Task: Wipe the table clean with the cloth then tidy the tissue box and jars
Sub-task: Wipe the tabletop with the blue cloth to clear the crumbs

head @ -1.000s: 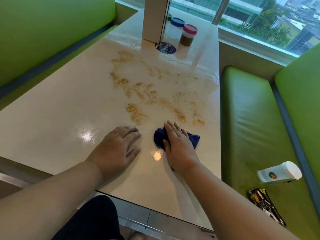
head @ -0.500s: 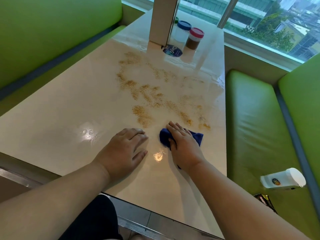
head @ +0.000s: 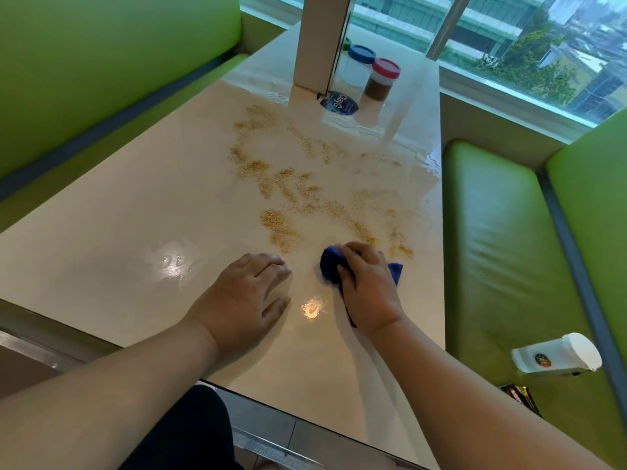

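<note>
1. The right hand is palm-down on a bunched blue cloth, fingers curled over the top of it and pressing it to the table. Bits of cloth stick out on both sides of the hand.
2. The left hand lies flat on the table just beside it, fingers loosely together, thumb out toward the cloth, nothing in it.
3. Crumbs, sandy brown, are scattered from right in front of the cloth up toward the far end. The closest patch sits just past the fingertips of both hands.
4. At the far end there's a tall tissue box, standing upright, top cut off by the frame.
5. Right behind and beside the box: a jar with a blue lid, and next to it a jar with a red lid with brown stuff inside. A green lid peeks out behind the box too, can't tell much more.
6. A round dark sticker lies on the table at the foot of the box.
7. The tabletop near the jars looks wet and shiny.
8. On the green bench to the right, a white cup lies on its side, well apart from the table stuff.
</note>
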Available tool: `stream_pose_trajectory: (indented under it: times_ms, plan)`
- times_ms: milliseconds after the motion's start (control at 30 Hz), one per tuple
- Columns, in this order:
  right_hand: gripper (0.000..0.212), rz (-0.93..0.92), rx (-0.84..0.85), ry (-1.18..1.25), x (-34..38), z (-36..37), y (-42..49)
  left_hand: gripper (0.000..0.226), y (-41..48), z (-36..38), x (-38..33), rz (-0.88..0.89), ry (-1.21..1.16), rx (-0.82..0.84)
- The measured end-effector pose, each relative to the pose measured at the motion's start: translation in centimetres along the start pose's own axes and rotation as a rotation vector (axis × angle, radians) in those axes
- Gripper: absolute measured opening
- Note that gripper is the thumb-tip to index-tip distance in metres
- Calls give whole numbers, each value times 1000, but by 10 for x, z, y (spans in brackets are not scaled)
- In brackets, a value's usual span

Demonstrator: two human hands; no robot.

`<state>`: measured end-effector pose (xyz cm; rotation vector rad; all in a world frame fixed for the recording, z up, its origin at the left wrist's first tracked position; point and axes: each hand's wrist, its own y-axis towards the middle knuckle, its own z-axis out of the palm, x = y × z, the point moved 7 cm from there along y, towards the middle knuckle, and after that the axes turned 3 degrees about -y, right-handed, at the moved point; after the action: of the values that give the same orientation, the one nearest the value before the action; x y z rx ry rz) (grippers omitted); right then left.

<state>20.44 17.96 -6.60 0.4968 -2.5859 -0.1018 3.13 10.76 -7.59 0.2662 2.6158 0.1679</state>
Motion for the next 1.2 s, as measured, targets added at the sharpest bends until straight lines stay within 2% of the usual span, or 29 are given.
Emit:
stream_pose_trajectory:
  times_ms: [67,133,267,433,500,600,700,900,1000,1133,1200]
  plan:
    - [35,69,-75,130,6,-4,14,48,0,0,0,-6,0,0]
    - [37,102,-63,176,14,0,27,47,0,0,0,-9,-5,-3]
    - [47,104,122,-47,22,24,35,49,1,0,0,-11,-10,-6]
    - [46,-51,139,-41,28,20,2,51,1,0,1,0,-13,-12]
    - [44,-90,128,-111,19,16,-8,51,1,1,2,4,-8,-8]
    - [43,-23,113,-181,8,16,-1,51,1,2,3,5,-12,-5]
    - [46,35,178,-215,15,25,16,51,1,1,2,6,-12,-4]
    - [47,-185,297,-122,27,19,-21,51,1,-1,1,12,-27,-9]
    - [45,-138,264,-116,5,7,-24,53,1,-1,0,9,-21,-5]
    - [52,40,264,-133,3,14,-2,58,0,-1,0,-5,-21,-5]
    - [55,-5,300,-185,16,24,2,61,0,-1,-1,-12,-10,-6]
